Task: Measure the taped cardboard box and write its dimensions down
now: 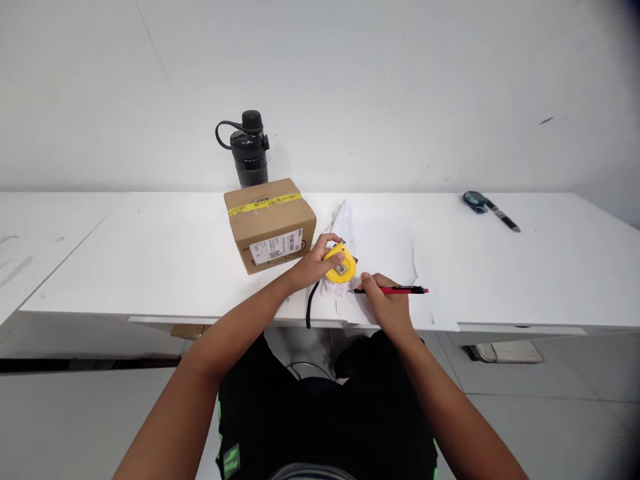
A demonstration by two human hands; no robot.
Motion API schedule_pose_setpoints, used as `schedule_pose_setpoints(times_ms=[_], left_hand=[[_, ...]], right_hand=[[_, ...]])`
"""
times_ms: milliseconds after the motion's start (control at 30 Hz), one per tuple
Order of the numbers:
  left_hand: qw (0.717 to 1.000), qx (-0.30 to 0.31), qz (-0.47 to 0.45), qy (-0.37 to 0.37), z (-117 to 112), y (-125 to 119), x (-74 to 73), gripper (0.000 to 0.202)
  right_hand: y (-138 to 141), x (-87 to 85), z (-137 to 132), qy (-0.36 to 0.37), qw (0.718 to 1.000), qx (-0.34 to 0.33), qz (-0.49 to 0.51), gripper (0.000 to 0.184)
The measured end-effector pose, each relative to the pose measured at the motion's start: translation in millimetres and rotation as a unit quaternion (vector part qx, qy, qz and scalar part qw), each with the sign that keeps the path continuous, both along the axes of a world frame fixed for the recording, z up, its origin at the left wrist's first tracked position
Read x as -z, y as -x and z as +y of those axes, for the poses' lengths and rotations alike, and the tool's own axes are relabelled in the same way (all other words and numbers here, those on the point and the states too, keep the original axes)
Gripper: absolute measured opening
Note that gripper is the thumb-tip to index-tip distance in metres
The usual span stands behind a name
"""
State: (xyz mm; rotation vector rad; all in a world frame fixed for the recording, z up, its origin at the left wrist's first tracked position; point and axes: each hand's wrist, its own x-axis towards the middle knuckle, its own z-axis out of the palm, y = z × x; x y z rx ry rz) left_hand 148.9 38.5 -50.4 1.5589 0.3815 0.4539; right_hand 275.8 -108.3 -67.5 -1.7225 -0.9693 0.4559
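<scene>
My left hand (pixel 316 263) is closed around a yellow tape measure (pixel 341 264) with a black wrist strap hanging over the table's front edge. Under it lies a creased sheet of paper (pixel 344 220) covered in small writing. In my right hand (pixel 387 303) is a red and black pen (pixel 400 290), its tip at the lower part of the paper. Just left of the tape measure stands a taped cardboard box (pixel 270 225) with a white label on its front. Part of the paper is hidden by the tape measure and my left hand.
Behind the box a black bottle (pixel 251 157) with a loop handle stands near the wall. At the right back of the white table (pixel 150 260) lie a dark teal object (pixel 475 200) and a black marker-like stick (pixel 504 217). More white sheets (pixel 387 243) lie right of the written paper.
</scene>
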Motion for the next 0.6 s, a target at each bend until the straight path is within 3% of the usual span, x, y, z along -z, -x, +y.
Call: schedule_pose_setpoints(times_ms=[233,400,600], left_hand=[[0.998,-0.011,-0.016,-0.057,1.0,1.5,-2.1,0.055],[0.997,-0.008,-0.017,-0.072,1.5,1.3,-1.0,0.054],[0.997,-0.005,-0.017,-0.073,0.5,1.5,-3.0,0.048]], right_hand=[[3.9,-3.5,-0.9,-0.005,0.999,0.042,0.009,0.039],[1.5,-3.1,0.3,0.006,1.000,0.008,0.012,0.039],[1.0,-1.0,0.3,0.001,1.000,0.023,0.004,0.039]])
